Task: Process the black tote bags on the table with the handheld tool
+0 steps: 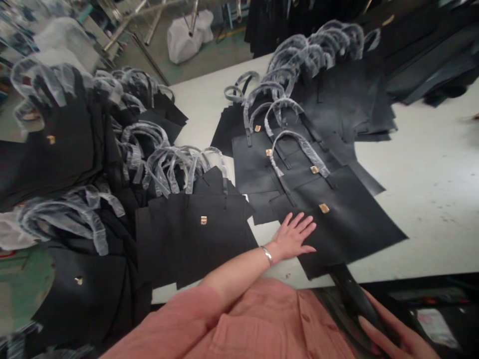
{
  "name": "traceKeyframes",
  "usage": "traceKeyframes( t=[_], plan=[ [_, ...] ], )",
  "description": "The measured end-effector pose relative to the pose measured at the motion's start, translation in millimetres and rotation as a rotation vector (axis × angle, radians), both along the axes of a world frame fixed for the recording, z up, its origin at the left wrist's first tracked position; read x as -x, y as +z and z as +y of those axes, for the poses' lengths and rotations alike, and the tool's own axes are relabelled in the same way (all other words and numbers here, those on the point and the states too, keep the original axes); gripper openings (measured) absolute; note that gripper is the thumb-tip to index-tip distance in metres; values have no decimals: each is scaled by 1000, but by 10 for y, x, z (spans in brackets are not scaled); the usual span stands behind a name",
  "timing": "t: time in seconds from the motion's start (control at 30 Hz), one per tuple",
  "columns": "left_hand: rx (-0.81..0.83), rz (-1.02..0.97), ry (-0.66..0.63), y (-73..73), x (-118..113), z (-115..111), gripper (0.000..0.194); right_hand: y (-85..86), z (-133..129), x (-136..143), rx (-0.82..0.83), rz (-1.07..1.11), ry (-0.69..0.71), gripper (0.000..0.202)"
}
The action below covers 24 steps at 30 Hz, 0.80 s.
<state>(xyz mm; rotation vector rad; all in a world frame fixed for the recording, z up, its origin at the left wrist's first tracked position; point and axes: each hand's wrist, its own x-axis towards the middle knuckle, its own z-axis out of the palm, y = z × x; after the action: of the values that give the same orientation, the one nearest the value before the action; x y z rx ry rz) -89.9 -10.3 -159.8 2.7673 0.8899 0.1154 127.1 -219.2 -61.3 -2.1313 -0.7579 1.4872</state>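
Observation:
My left hand (294, 238) lies with fingers spread at the near left edge of a black bag panel (355, 214). That panel carries a gold clasp plate (324, 208) and a handle (299, 142) wrapped in clear plastic. At the lower right, my right hand (392, 329) is closed around a bent black leather-like piece (354, 289), partly out of view; its exact kind cannot be made out. Left of my forearm rests a stack of black bag panels (172, 239), the top one with a gold lock fitting (203, 220).
More black panels with wrapped handles (299, 55) overlap toward the back of the white table (430, 169). Other piles (71, 134) crowd the left side, some hanging low (86, 294). Dark sheets (430, 55) lie at the back right. White sacks (187, 37) stand on the floor beyond.

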Motion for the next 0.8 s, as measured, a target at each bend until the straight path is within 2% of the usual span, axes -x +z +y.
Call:
traceKeyframes(
  t=[0.1,0.2,0.33,0.43,0.6,0.7,0.8],
  plan=[
    [-30,23,11,12,-132,138,73,-48,-27,59,41,20,54,70],
    [-39,44,17,26,-204,230,83,-51,-18,112,61,45,76,74],
    [-33,65,7,68,-208,248,102,27,79,209,55,73,89,75],
    [-38,63,2,89,-191,233,109,45,158,273,104,121,73,81],
    [-35,67,-2,54,-193,240,109,-41,283,361,22,129,53,68],
    [-28,63,-7,29,-200,256,108,-69,324,346,-26,100,-19,67],
    [-4,56,-24,33,-178,270,106,-36,333,201,11,80,-174,87]
  ],
)
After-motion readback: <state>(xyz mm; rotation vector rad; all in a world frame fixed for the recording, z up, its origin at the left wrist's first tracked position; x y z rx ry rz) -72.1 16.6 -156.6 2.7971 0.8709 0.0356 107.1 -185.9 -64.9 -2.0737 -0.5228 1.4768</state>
